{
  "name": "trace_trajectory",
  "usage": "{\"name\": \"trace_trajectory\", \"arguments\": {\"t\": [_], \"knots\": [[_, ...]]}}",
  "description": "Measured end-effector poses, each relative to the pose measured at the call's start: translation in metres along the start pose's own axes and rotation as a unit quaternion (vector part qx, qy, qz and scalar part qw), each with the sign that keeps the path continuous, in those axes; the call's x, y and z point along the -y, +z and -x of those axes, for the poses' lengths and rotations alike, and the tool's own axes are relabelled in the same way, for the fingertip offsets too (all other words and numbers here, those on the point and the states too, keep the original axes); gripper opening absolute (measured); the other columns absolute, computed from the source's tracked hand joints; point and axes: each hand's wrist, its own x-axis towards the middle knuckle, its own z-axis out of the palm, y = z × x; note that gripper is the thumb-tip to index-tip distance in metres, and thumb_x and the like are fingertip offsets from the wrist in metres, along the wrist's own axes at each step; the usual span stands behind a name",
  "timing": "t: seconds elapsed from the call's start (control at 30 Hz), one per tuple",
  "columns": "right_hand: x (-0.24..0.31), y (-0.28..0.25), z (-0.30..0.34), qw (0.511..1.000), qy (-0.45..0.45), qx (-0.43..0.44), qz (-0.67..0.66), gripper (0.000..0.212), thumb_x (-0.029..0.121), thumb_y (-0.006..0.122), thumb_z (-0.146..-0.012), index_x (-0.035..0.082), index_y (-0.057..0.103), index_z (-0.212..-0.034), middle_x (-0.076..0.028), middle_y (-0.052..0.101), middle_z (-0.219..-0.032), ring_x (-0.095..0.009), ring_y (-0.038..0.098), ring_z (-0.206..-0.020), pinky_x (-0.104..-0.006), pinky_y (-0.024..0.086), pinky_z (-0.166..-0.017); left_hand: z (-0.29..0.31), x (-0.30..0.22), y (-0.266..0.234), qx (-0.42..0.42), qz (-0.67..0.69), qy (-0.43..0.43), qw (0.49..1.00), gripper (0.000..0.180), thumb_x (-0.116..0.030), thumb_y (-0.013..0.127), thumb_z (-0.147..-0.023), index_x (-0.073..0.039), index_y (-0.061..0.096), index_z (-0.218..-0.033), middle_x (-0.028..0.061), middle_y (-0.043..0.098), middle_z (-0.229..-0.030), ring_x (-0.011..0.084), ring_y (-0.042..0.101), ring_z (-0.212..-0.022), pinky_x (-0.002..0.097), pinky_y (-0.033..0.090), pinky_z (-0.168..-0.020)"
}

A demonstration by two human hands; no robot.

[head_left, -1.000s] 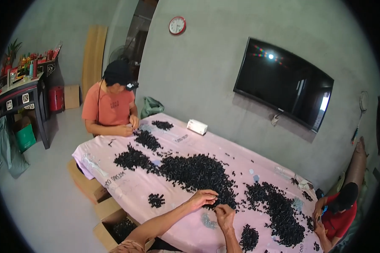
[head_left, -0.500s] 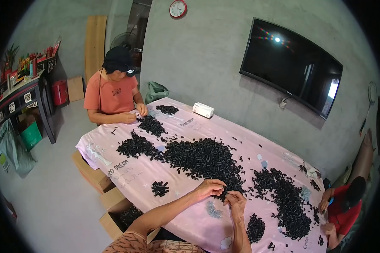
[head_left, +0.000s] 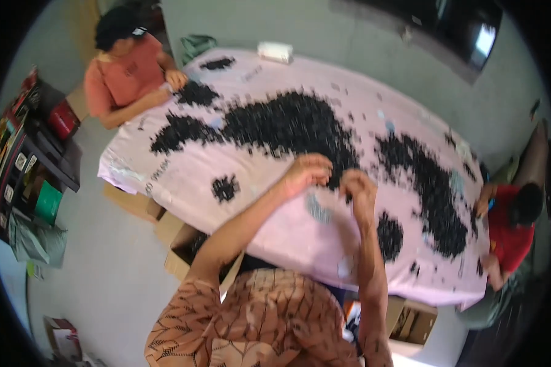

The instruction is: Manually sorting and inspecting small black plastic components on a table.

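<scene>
My left hand [head_left: 307, 172] hovers over the near edge of a large heap of small black pieces [head_left: 288, 122], its fingers curled together. Beside it on the right, my right hand [head_left: 359, 188] has its thumb and fingers pinched close. Motion blur hides whatever is between the fingertips of either hand. Below them on the pink cloth [head_left: 275, 235] lies a patch of small silvery grey bits [head_left: 318, 209]. A round pile of black pieces [head_left: 389, 236] sits right of my right forearm, and a smaller pile [head_left: 224, 188] lies left of my left arm.
A person in an orange shirt [head_left: 128, 76] works at the far left; another in red [head_left: 512, 226] sits at the right edge. More black pieces [head_left: 438, 202] spread before that person. A white tissue box [head_left: 275, 52] stands at the back. Open cardboard boxes [head_left: 180, 244] sit below the table.
The view has tilted downward, so the table appears higher and my patterned shirt shows. My hands stay close together over the heap's near edge, slightly farther apart.
</scene>
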Motion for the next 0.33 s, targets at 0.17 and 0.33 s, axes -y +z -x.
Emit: {"name": "trace_trajectory", "arguments": {"t": [0.17,0.33], "knots": [[0.006,0.0,-0.005,0.999,0.044,-0.004,-0.028,0.012,0.004,0.063,-0.082,-0.003,0.063,-0.092,-0.007,0.062,-0.07,-0.013,0.057,-0.06,-0.0238,0.044,-0.058,-0.001,-0.002,0.0,-0.021,0.006,-0.001,1.0,0.017,0.001,0.063,-0.082,0.002,0.063,-0.099,0.0134,0.068,-0.087,0.0176,0.067,-0.073,0.027,0.056,-0.069],[0.001,-0.01,0.005,0.999,0.02,0.025,-0.029,0.016,0.0,0.063,-0.082,-0.004,0.064,-0.097,-0.011,0.066,-0.077,-0.015,0.062,-0.065,-0.0227,0.048,-0.062,0.004,0.006,0.01,0.001,-0.03,0.003,1.0,0.019,0.0,0.063,-0.083,0.002,0.061,-0.102,0.0132,0.067,-0.092,0.017,0.065,-0.078,0.0263,0.055,-0.072]]}}
